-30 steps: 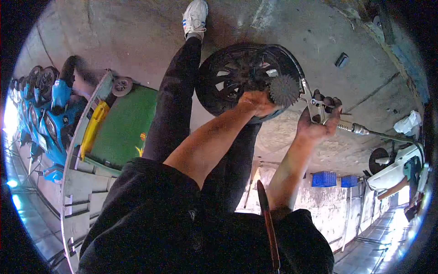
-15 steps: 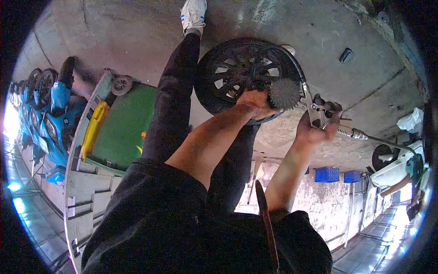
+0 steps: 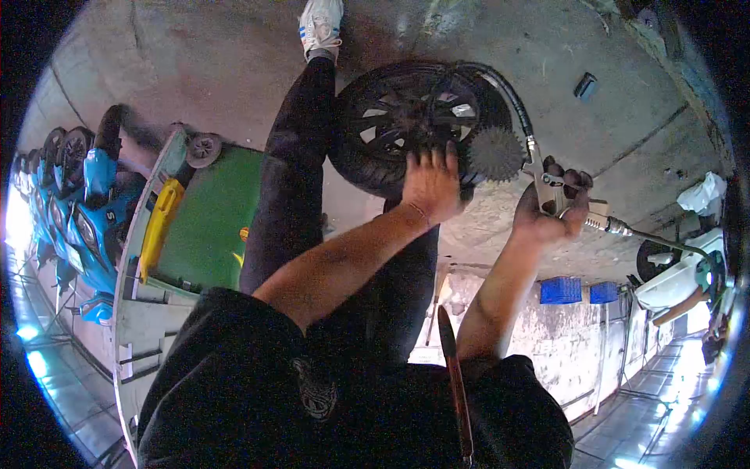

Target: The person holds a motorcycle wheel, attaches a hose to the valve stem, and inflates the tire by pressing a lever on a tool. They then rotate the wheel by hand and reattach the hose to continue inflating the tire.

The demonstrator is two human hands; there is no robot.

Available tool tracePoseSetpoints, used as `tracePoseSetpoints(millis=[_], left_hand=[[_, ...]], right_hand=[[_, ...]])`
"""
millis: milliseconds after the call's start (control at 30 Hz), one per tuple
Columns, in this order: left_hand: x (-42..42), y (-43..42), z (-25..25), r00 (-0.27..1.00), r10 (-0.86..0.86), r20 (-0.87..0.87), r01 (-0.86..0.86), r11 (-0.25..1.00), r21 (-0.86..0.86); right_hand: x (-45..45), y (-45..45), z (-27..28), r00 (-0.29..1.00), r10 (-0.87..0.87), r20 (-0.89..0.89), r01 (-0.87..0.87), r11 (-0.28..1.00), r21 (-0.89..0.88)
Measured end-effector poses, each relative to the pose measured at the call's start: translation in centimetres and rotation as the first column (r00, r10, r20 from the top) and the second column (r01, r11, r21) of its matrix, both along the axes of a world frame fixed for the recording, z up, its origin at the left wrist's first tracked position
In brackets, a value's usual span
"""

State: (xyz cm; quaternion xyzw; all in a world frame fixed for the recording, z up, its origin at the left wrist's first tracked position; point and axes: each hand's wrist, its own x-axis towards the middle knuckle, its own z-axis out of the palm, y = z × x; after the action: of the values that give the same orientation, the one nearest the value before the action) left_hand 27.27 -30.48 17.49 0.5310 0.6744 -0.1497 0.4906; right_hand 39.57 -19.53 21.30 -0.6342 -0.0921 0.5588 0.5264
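A black spoked wheel with its tyre (image 3: 355, 166) lies on the concrete floor in front of my legs. My left hand (image 3: 433, 184) rests on the tyre's near side, fingers stretched toward the rim. In my right hand (image 3: 553, 211) is a metal tyre inflator (image 3: 551, 181), the fingers wrapped around its body. A black hose (image 3: 512, 98) curves from the inflator over the wheel's far side; its end is hard to make out. Between my hands, beside the inflator, sits a round grey toothed piece (image 3: 496, 154). Another hose (image 3: 664, 244) runs off rightward from the inflator.
Blue scooters (image 3: 98, 219) stand in a row at left. Nearer is a green-topped platform (image 3: 211, 219) with a yellow part (image 3: 160, 223). A small dark object (image 3: 584, 86) lies on the floor. Blue crates (image 3: 560, 290) and a white scooter-like body (image 3: 676, 273) are at right.
My left hand has opened from a curled pose near the hub and lies flatter on the tyre. My right hand with the inflator has shifted slightly right.
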Motion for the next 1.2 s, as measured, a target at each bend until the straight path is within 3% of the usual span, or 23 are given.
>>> tracePoseSetpoints(millis=[167,233,333,367,433,500,567,600,700,733,833,967,1033,1100,1133,1200], left_hand=[[-2.6,3.4,0.7,0.999,0.028,0.027,-0.028,0.999,-0.026],[-3.9,4.3,0.5,0.987,-0.013,0.159,0.060,0.955,-0.291],[-5.4,6.1,0.7,0.991,-0.010,0.130,0.044,0.964,-0.263],[-5.9,6.9,1.0,0.992,-0.024,0.127,0.059,0.958,-0.279],[-6.9,8.4,1.0,0.994,-0.035,0.105,0.059,0.968,-0.243],[-7.9,10.1,0.6,0.995,-0.043,0.092,0.062,0.975,-0.212],[-9.3,11.7,-0.1,0.982,-0.061,0.179,0.119,0.935,-0.333],[-9.6,12.0,0.2,0.988,-0.117,0.102,0.140,0.957,-0.254],[-11.4,10.9,0.2,0.982,-0.135,0.134,0.161,0.964,-0.210],[-11.6,10.4,0.8,0.983,-0.153,0.098,0.162,0.983,-0.084],[-12.5,10.3,1.0,0.953,-0.227,0.202,0.265,0.945,-0.190],[-11.9,8.9,0.1,0.935,-0.261,0.241,0.300,0.943,-0.145],[-11.0,5.9,-1.2,0.932,-0.290,0.219,0.290,0.956,0.035],[-9.6,1.9,-3.6,0.932,-0.313,0.185,0.290,0.947,0.140],[-9.4,0.5,-4.2,0.927,-0.340,0.158,0.299,0.924,0.236],[-10.5,2.2,-1.2,0.901,-0.367,0.231,0.344,0.929,0.134]], right_hand=[[-2.9,2.0,0.2,0.997,-0.081,0.012,0.081,0.997,-0.021],[-4.2,2.4,0.9,0.982,-0.071,0.177,0.087,0.993,-0.084],[-5.2,2.8,0.9,0.987,-0.018,0.158,0.008,0.998,0.068],[-5.6,3.1,1.3,0.988,-0.022,0.152,0.011,0.997,0.072],[-6.5,4.0,2.0,0.990,-0.111,0.084,0.118,0.990,-0.083],[-6.1,4.3,1.5,0.989,-0.126,0.081,0.132,0.989,-0.060],[-5.7,4.6,1.5,0.987,-0.131,0.094,0.134,0.991,-0.027],[-5.6,4.9,1.5,0.983,-0.168,0.080,0.169,0.985,-0.018],[-5.4,4.3,0.7,0.977,-0.192,0.090,0.198,0.978,-0.064],[-5.3,4.0,0.8,0.985,-0.162,0.056,0.164,0.986,-0.035],[-4.6,3.8,0.7,0.988,-0.151,0.044,0.152,0.988,-0.023],[-3.1,3.1,0.6,0.987,-0.148,0.060,0.148,0.989,-0.008],[-2.1,2.4,1.2,0.987,-0.133,0.092,0.135,0.991,-0.018],[-1.9,2.3,2.6,0.984,-0.178,0.018,0.177,0.984,0.015],[-1.9,2.2,3.3,0.975,-0.177,0.131,0.184,0.982,-0.036],[-0.1,0.8,2.7,0.988,-0.127,0.085,0.130,0.991,-0.028]])
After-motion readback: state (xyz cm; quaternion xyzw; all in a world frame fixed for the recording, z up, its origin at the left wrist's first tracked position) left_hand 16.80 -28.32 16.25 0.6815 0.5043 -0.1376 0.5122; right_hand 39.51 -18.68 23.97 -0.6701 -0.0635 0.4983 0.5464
